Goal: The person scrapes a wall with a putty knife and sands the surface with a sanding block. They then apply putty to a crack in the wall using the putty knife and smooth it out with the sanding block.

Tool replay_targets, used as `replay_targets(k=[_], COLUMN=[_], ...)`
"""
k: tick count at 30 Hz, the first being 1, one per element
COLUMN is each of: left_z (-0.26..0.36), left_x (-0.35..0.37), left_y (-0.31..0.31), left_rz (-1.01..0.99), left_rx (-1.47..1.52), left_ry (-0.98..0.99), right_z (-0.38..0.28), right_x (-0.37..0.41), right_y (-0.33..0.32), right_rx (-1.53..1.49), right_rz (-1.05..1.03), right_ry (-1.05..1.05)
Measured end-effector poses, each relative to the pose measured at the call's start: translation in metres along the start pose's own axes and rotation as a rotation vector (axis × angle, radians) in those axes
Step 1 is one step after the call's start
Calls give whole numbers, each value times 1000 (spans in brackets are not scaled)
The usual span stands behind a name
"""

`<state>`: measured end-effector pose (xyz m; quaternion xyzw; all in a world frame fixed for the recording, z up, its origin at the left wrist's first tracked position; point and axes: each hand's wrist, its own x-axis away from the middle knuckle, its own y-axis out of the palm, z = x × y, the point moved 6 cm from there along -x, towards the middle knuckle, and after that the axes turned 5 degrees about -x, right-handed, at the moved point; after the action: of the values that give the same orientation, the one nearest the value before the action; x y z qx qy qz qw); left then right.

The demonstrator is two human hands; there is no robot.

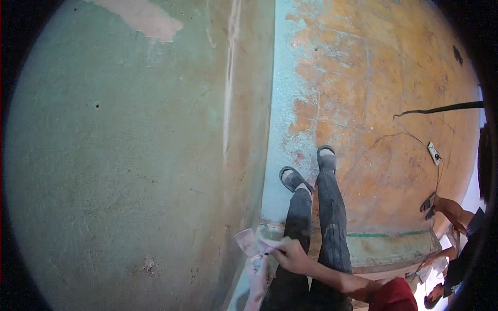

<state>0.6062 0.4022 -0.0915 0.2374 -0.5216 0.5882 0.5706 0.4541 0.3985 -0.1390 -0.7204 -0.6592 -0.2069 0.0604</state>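
Observation:
My left hand (258,277), at the bottom beside the wall, is closed around what looks like a putty knife (245,241), its flared, pale blade pointing up and left. My right hand (293,256) reaches in from a red sleeve, fingers pinched on a pale, thin, curved piece (268,242) right beside the blade. What that piece is, I cannot tell. A small dark bit shows between the two hands. Both hands are in front of my dark trousers (332,228), close to the green wall (129,155).
My sandalled feet (293,179) stand on a worn orange floor (384,171) with a pale blue strip along the wall. A power strip (433,153) and its cord lie to the right. Two other people (469,228) are at the lower right, near a green-edged step (389,249).

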Motion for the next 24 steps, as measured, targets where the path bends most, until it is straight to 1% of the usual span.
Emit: replay_targets(k=[1, 2, 3, 5, 6, 8, 9, 11, 12, 13, 15, 16, 17, 19, 20, 21, 22, 23, 24], left_z=[1, -2, 2, 11, 8, -5, 4, 36, 38, 34, 34, 46, 47, 44, 50, 60, 71, 80, 91], left_x=[1, -2, -3, 2, -1, -6, -2, 9, 7, 6, 4, 7, 4, -5, -8, -10, -11, -14, -18], left_y=[12, 20, 22, 25, 23, 9, 13, 28, 31, 31, 33, 38, 41, 52, 55, 65, 75, 80, 85], left_rz=[-73, -96, -96, -118, -111, 58, 60, 20, 7, 15, 46, 44, 44, -139, -143, -288, -432, -434, -372], left_rx=[80, 164, 171, 51, 58, 63, 71, -259, -363, -350, -292, -297, -284, 43, 48, 145, 238, 232, 123], left_ry=[-71, -15, -8, -38, -39, -57, -62, 44, 157, 158, 73, 138, 135, 84, 84, 117, 149, 151, 198], right_z=[12, 25, 20, 8, 2, -10, -9, -6, -19, -20, -15, -12, -14, -20, -23, -24, -27, -29, -38], right_x=[14, 22, 18, 17, 18, 19, 22, 31, 24, 22, 21, 17, 11, 0, -3, -7, -11, -17, -24], right_y=[7, 10, 5, -8, -12, -20, -22, -26, -37, -41, -54, -55, -61, -63, -62, -68, -72, -76, -81], right_rx=[1, 8, 13, -120, -118, -303, -297, -95, -49, -42, -46, -108, -96, -346, -648, -645, -737, -830, -784], right_rz=[-73, -142, -145, -125, -135, -57, -64, -101, -94, -107, -39, -119, -126, -277, -372, -370, -355, -341, -349], right_ry=[109, 219, 212, 390, 390, 358, 363, 370, 358, 354, 348, 419, 422, 462, 554, 554, 558, 556, 516])
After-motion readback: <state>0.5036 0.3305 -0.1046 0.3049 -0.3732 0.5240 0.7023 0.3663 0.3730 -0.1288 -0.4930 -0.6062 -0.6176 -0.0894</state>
